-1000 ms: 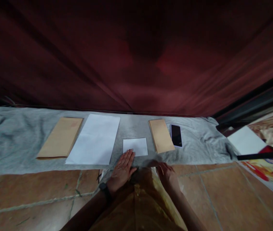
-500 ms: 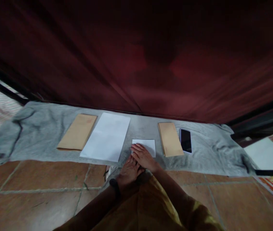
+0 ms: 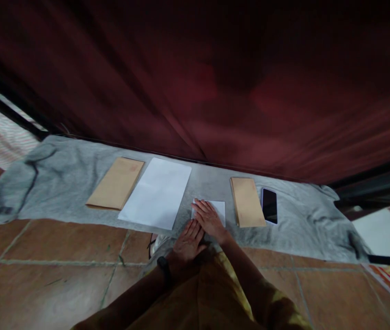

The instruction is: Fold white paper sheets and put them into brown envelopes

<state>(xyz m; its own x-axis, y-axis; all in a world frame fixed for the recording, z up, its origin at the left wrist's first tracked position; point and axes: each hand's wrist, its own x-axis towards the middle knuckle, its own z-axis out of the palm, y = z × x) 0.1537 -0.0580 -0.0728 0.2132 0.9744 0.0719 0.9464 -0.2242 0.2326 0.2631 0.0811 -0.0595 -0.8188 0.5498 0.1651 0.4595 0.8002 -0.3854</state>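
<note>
A small white rectangular paper (image 3: 220,211) lies flat on a wrinkled grey cloth (image 3: 67,178), partly covered by the right hand (image 3: 209,220), palm down, fingers straight and close together, gripping nothing. The left hand (image 3: 187,242) is spread flat just beside it, fingers extended, tips at the paper's near-left corner. Pressing the small paper appears to be under way; whether it is folded cannot be told. Untouched to the left are a large white paper sheet (image 3: 157,195), uncreased as far as shows, and a wide flat tan paper packet (image 3: 115,184); to the right, a narrower tan paper packet (image 3: 248,203) and a dark-screened phone (image 3: 270,206).
</note>
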